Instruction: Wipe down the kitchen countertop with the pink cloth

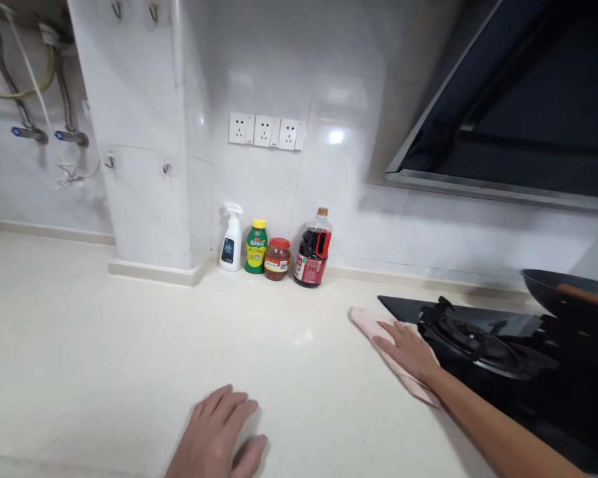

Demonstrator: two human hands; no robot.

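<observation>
My right hand lies flat on a pale pink cloth, fingers stretched out, pressing it onto the white countertop. The cloth is spread beside the left edge of the black gas stove, and the hand hides part of it. Near the front of the counter is my left hand, holding nothing, with its fingers apart and slightly bent. Whether its fingertips touch the surface I cannot tell.
Along the wall stand a white spray bottle, a green bottle with a yellow cap, a red-lidded jar and a large dark sauce bottle. A wok sits on the stove's right. A range hood overhangs it.
</observation>
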